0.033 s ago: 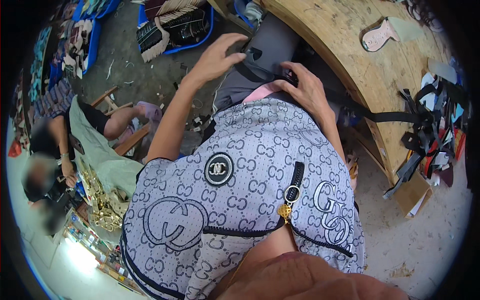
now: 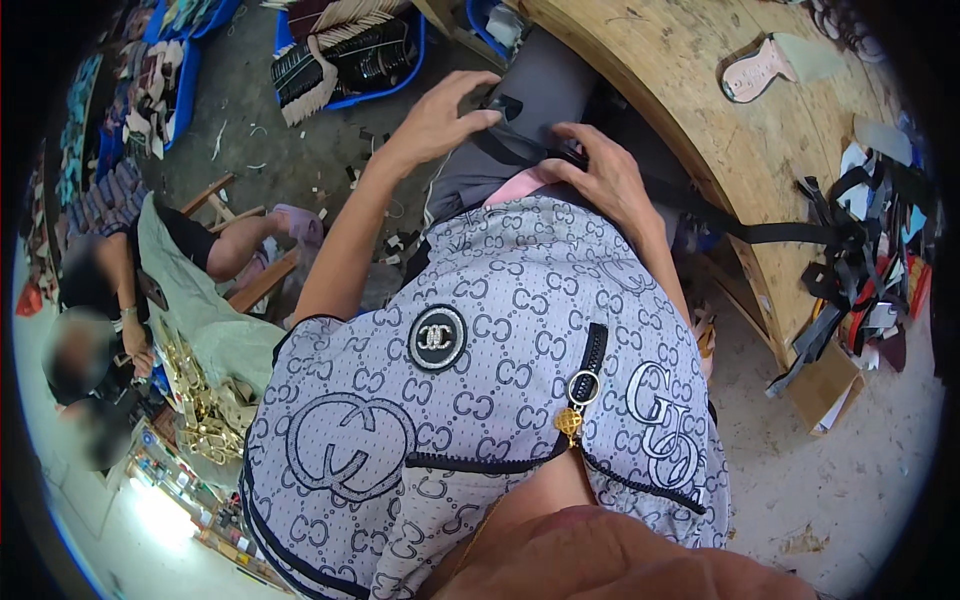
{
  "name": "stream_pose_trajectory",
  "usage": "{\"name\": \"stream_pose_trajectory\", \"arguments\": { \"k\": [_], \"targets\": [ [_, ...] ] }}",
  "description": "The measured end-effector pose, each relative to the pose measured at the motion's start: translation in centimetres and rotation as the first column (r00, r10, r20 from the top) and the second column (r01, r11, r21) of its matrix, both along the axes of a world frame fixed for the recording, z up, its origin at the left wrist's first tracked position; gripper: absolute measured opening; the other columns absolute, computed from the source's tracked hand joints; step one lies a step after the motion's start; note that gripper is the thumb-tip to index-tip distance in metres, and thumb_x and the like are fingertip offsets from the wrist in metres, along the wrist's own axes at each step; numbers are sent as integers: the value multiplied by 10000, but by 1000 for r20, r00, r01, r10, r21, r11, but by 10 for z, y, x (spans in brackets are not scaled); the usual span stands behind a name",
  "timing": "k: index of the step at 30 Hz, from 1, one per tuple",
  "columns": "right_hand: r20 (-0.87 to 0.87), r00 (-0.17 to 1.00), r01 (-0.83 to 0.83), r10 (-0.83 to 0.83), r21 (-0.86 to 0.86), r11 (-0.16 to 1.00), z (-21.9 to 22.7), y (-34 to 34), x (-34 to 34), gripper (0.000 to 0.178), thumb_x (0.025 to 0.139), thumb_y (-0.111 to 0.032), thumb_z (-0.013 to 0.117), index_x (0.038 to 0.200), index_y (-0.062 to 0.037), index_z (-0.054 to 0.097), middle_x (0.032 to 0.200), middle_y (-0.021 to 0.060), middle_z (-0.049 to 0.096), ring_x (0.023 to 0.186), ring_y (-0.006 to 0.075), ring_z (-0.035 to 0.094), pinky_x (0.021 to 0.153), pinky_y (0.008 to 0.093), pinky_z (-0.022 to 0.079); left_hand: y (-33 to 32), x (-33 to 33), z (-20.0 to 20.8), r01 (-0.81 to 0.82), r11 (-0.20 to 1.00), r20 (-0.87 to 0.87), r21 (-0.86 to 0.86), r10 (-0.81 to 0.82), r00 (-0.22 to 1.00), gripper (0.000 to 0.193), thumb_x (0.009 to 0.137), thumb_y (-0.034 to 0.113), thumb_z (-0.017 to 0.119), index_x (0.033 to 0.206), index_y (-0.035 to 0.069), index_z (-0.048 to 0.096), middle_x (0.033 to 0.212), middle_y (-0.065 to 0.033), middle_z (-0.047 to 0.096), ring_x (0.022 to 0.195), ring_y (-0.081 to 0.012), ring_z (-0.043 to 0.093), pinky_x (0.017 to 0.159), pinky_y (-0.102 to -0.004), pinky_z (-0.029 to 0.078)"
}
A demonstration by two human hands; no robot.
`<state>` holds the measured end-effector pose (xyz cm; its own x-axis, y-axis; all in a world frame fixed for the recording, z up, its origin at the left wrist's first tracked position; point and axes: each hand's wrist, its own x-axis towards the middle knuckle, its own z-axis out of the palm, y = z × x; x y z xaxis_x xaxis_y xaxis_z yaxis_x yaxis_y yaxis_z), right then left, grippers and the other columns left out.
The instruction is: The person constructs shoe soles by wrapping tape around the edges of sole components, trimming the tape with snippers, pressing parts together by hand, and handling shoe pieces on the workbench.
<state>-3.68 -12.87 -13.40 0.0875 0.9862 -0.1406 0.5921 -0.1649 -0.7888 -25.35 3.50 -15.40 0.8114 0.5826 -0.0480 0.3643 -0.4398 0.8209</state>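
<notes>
Nearest, the grey patterned shirt (image 2: 500, 290) with black trim fills the middle, and at twelve o'clock, just beyond its hem, a flat pink piece (image 2: 520, 185) of sheet material lies on the lap. Above it, also at twelve, a flat black strap (image 2: 505, 150) loops across the dark grey trousers (image 2: 550, 75) between the two hands. The left hand (image 2: 445, 120), just short of twelve, has thumb and fingers spread in a curve beside the strap; whether it grips cannot be told. The right hand (image 2: 605, 170), between one and two, arches low over the strap and pink piece, thumb and forefinger apart; its hidden fingertips leave any pinch uncertain. A long black band (image 2: 790, 234) runs toward a tangled heap of dark straps and scraps (image 2: 865, 245) near three, at the wooden surface (image 2: 690, 70). A pink sole-shaped piece (image 2: 750, 78) lies there before two. Farther, a blue plastic crate (image 2: 421, 55) stands past eleven, and a seated co-worker (image 2: 120, 260) is around nine.
</notes>
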Motion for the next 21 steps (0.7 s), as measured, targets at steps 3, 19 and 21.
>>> {"name": "stream_pose_trajectory", "arguments": {
  "k": [3, 19, 21],
  "targets": [
    [-206, 978, 17, -40, -112, 994, -8, 13, -4, 353, 824, -267, 645, 1067, -11, 630, 911, 116, 664, 747, 220, 632, 711, 327, 494, -11, 14, 3, -55, 993, -40, -109, 51, 998, 537, 837, 297, 673, 1265, 22, 501, 1204, -139, 550, 1143, -238, 533, 992, -341, 399],
    [-805, 366, 267, -467, -390, 881, -11, -5, 22, 249, 878, -298, 590, 865, -55, 647, 711, 49, 677, 398, 35, 349, 360, 199, 203, -31, 55, 17, 77, 980, 13, 182, -81, 997, 469, 762, 299, 731, 1120, 33, 583, 1164, -94, 584, 1052, -290, 556, 910, -361, 412],
    [-794, 345, 216, -500, -451, 866, -9, -6, 22, 307, 872, -345, 589, 879, -47, 662, 732, 60, 677, 431, 44, 372, 375, 214, 226, -31, 57, 22, 68, 967, 19, 246, -75, 997, 397, 769, 258, 729, 1054, 12, 605, 1104, -123, 602, 992, -302, 575, 860, -363, 435]
  ]
}}
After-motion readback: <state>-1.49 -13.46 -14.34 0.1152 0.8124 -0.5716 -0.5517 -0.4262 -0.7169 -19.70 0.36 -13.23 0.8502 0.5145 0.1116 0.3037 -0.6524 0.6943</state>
